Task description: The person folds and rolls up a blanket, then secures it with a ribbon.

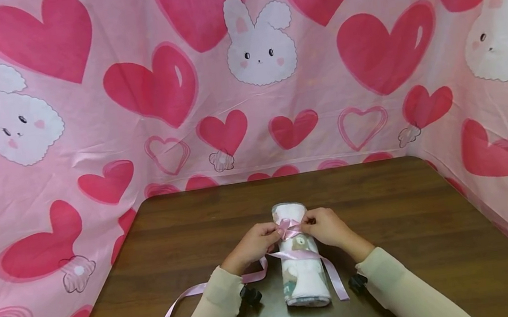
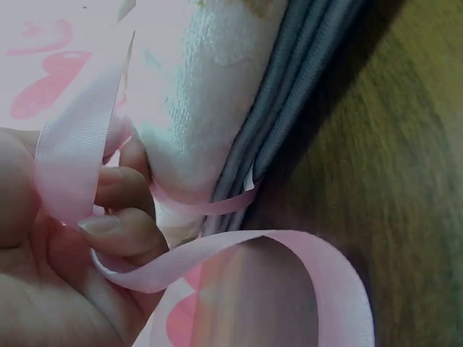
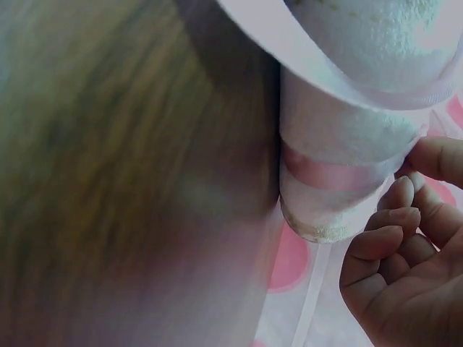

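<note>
A rolled white towel (image 1: 305, 284) with a printed pattern lies lengthwise on the table, its grey folded edges (image 2: 278, 108) showing in the left wrist view. A pink satin ribbon (image 1: 289, 229) circles its far part, where a knot or bow sits on top. Left of the knot my left hand (image 1: 256, 244) pinches the ribbon, and a strip of it (image 2: 76, 148) runs across the fingers. My right hand (image 1: 330, 230) pinches the ribbon on the other side, thumb and forefinger at the band (image 3: 325, 173). One loose tail crosses the towel and hangs to its right.
The other ribbon tail (image 1: 177, 310) curls over the brown wooden table (image 1: 185, 221) beneath the left forearm. Small black wrist cameras (image 1: 251, 294) sit under both cuffs. A pink cloth (image 1: 245, 95) printed with hearts and rabbits stands behind the table and along both sides.
</note>
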`<state>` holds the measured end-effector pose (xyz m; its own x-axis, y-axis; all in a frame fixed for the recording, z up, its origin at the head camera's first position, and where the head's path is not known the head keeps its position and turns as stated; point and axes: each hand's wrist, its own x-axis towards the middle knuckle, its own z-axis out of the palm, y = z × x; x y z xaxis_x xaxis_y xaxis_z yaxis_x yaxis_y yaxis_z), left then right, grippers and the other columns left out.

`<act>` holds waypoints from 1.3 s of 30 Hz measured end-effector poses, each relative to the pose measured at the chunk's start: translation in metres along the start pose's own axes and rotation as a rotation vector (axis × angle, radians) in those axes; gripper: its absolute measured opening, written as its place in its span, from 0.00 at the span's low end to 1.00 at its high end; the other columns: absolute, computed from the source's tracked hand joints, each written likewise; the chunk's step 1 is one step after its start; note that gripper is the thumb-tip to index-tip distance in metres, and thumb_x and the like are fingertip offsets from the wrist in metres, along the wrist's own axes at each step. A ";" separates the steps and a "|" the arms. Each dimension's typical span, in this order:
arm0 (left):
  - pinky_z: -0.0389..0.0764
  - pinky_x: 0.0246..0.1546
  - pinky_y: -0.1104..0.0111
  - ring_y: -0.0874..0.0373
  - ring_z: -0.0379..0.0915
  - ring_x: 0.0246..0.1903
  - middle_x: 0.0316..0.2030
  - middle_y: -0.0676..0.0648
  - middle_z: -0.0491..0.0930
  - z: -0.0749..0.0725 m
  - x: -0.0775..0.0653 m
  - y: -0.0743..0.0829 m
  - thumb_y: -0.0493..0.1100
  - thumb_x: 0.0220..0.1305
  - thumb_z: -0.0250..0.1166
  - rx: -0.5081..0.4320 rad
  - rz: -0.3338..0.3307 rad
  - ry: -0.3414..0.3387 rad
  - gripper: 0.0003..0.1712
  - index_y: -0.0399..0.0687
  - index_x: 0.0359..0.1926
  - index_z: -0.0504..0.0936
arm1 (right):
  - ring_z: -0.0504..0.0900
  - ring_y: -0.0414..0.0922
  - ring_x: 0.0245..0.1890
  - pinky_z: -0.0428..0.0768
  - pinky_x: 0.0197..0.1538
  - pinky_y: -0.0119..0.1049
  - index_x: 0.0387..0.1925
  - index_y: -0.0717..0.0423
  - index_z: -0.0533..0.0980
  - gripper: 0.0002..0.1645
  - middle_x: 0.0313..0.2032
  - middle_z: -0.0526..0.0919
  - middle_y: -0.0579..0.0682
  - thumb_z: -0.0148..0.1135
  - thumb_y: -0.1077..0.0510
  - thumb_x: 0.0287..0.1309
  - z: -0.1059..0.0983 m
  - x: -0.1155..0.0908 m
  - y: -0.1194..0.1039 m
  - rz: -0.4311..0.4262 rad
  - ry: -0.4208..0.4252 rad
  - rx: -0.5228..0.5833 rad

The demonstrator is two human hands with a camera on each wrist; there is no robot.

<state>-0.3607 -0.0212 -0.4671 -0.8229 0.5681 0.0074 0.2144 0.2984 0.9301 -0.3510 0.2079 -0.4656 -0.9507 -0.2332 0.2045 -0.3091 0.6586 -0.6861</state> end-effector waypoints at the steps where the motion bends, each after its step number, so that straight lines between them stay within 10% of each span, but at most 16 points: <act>1: 0.62 0.19 0.70 0.60 0.61 0.16 0.16 0.51 0.65 0.000 0.000 0.001 0.42 0.71 0.58 0.015 -0.005 0.000 0.11 0.40 0.33 0.80 | 0.71 0.40 0.22 0.71 0.27 0.35 0.20 0.47 0.78 0.10 0.18 0.74 0.39 0.67 0.58 0.56 -0.001 0.000 0.000 0.005 0.005 -0.007; 18: 0.64 0.25 0.69 0.61 0.62 0.22 0.18 0.52 0.67 -0.009 -0.009 0.008 0.37 0.65 0.60 0.153 -0.016 -0.080 0.14 0.39 0.22 0.77 | 0.69 0.40 0.21 0.68 0.27 0.37 0.18 0.47 0.75 0.12 0.17 0.71 0.40 0.62 0.61 0.54 -0.007 0.000 0.011 0.001 0.014 -0.126; 32: 0.69 0.28 0.63 0.56 0.65 0.25 0.25 0.42 0.69 -0.011 -0.002 -0.002 0.43 0.71 0.58 -0.075 -0.010 -0.050 0.13 0.38 0.33 0.78 | 0.72 0.39 0.27 0.73 0.33 0.37 0.39 0.54 0.80 0.09 0.27 0.76 0.41 0.67 0.55 0.59 -0.006 -0.009 0.003 0.020 0.041 -0.051; 39: 0.64 0.22 0.69 0.57 0.63 0.21 0.23 0.47 0.68 -0.005 0.002 -0.008 0.46 0.71 0.58 -0.206 -0.071 0.000 0.15 0.35 0.36 0.78 | 0.74 0.36 0.31 0.75 0.35 0.33 0.33 0.44 0.79 0.07 0.32 0.77 0.36 0.70 0.49 0.57 0.002 -0.033 -0.016 -0.280 -0.121 -0.063</act>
<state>-0.3661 -0.0260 -0.4724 -0.8320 0.5514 -0.0611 0.0436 0.1747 0.9836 -0.3147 0.2033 -0.4627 -0.8198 -0.4925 0.2922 -0.5629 0.5988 -0.5698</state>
